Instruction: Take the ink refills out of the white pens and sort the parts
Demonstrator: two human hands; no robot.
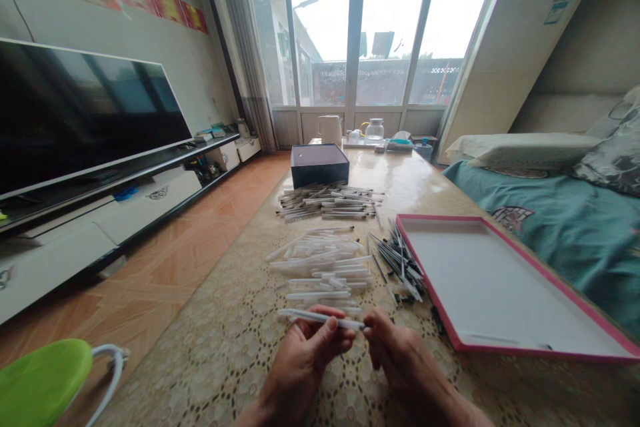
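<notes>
A white pen [300, 314] lies level between my hands, above the patterned tablecloth. My left hand [305, 363] is closed around its barrel, thumb on top. At the pen's right end, my right hand [400, 353] pinches a small dark end piece; the fingertips partly hide it. Just beyond my hands, translucent white pen barrels [325, 267] lie in loose rows. To their right is a heap of thin dark refills [400, 260] with small black pieces near it. Farther back, a pile of pens with dark ends [330, 203] lies across the table.
A shallow pink-edged tray [454, 340] at right holds one thin stick. Behind the pens stands a dark box [320, 175]. A kettle [329, 129] and glass pitcher [374, 130] stand at the table's far end. A green stool [45, 380] is at lower left.
</notes>
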